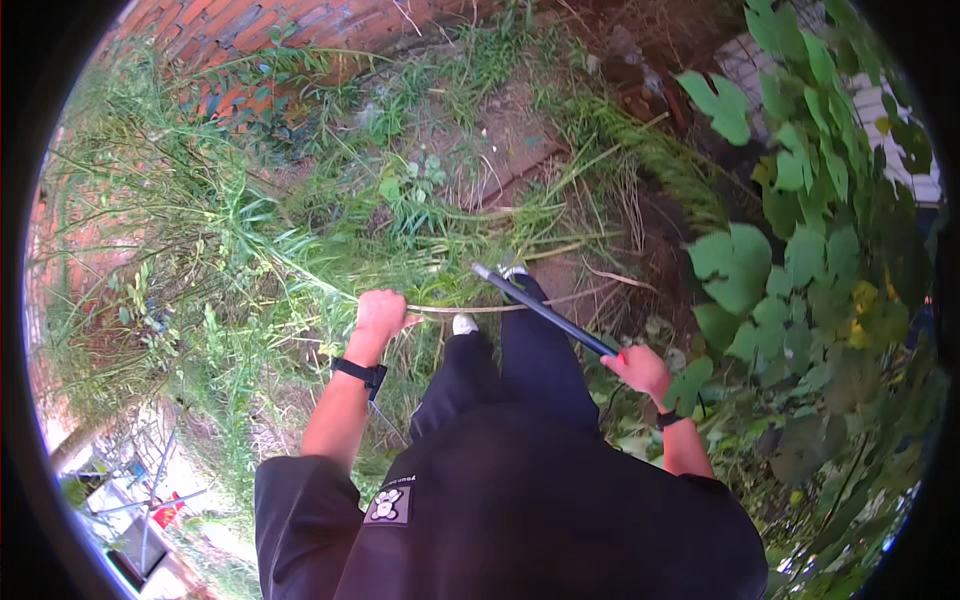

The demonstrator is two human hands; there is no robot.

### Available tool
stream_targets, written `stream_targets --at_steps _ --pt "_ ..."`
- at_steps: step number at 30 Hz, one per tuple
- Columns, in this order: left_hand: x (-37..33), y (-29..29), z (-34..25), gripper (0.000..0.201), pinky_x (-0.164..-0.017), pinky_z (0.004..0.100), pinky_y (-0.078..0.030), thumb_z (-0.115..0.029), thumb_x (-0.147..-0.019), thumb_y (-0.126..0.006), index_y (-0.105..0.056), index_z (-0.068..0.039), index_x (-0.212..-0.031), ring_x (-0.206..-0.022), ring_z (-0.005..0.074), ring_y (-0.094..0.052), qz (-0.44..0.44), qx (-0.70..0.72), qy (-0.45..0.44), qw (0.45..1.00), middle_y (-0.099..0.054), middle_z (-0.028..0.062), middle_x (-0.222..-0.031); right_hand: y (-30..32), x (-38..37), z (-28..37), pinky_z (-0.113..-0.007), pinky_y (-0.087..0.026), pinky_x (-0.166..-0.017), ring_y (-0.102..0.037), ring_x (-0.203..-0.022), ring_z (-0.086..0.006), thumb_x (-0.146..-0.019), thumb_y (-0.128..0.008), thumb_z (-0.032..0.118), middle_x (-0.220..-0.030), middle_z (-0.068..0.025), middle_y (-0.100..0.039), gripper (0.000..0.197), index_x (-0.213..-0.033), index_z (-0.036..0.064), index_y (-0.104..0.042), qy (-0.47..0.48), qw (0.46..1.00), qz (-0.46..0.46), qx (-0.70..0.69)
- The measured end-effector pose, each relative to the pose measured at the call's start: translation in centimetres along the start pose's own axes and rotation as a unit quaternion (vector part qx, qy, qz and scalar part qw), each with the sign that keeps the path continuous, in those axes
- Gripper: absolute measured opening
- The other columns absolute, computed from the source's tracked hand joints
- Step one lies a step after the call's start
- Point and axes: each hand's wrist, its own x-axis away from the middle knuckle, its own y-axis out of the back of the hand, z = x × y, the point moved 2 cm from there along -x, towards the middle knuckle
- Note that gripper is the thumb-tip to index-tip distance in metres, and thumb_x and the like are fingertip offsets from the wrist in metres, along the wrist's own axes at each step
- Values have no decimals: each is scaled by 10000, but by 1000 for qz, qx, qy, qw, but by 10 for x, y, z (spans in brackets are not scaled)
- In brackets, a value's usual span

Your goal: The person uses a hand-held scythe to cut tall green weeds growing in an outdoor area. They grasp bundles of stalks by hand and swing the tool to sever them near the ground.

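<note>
My left hand (381,312) is closed round a long weed stalk (465,309). Its pale bare part runs to the right across the front of my legs, and leafy growth spreads to the left of the fist. In my right hand (643,372) is a long dark-handled tool (550,318), gripped near its lower right end. The shaft slants up and left over my leg to a paler grey tip, close above the stalk. A red spot shows by the right thumb. What kind of tool it is I cannot make out.
Tall weeds (240,220) fill the left side, before a brick wall (230,25). Broad-leaved plants (735,265) crowd the right. Cut or fallen stems lie on the bare soil (515,135) ahead. My white shoe (464,324) stands among grass. Assorted clutter (150,530) sits at lower left.
</note>
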Motion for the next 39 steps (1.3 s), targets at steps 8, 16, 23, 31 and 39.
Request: stream_targets --at_steps 8,16,23,31,39 --pt "95 -24 -70 468 -632 380 -548 -559 -838 -644 -748 -108 -764 -743 247 -715 -4 34 39 999 -718 81 -763 -35 31 9 -452 -460 -605 -602 -610 -333 -909 -597 528 -638 -177 -598 566 -766 -19 -630 -38 996 15 -79" --pt "159 -44 -143 394 -547 363 -517 -495 -817 -682 -731 -127 -683 -637 229 -696 -35 73 122 989 -686 66 -659 -17 2 -22 -475 -472 -686 -636 -722 -360 -886 -572 584 -711 -201 -639 612 -721 -2 -634 55 996 -60 -22" --pt "182 -43 -204 148 -528 344 -521 -208 -810 -645 -734 -151 -706 -653 211 -712 -44 102 165 980 -704 54 -687 -4 -40 -44 -497 -480 -657 -638 -726 -421 -864 -605 570 -721 -240 -637 591 -708 1 -643 106 988 -108 42" --pt "225 -73 -245 238 -513 376 -529 -291 -866 -612 -677 -103 -736 -599 252 -693 -49 161 226 959 -679 87 -646 21 -53 28 -414 -453 -537 -609 -548 -250 -945 -604 458 -581 -109 -553 520 -736 -17 -571 161 984 36 -74" --pt "283 -62 -250 365 -530 365 -528 -446 -877 -635 -642 -97 -769 -606 239 -689 -11 151 298 942 -682 83 -671 42 -49 122 -272 -407 -409 -516 -427 -109 -984 -561 407 -562 -24 -533 472 -716 19 -527 245 944 153 -156"
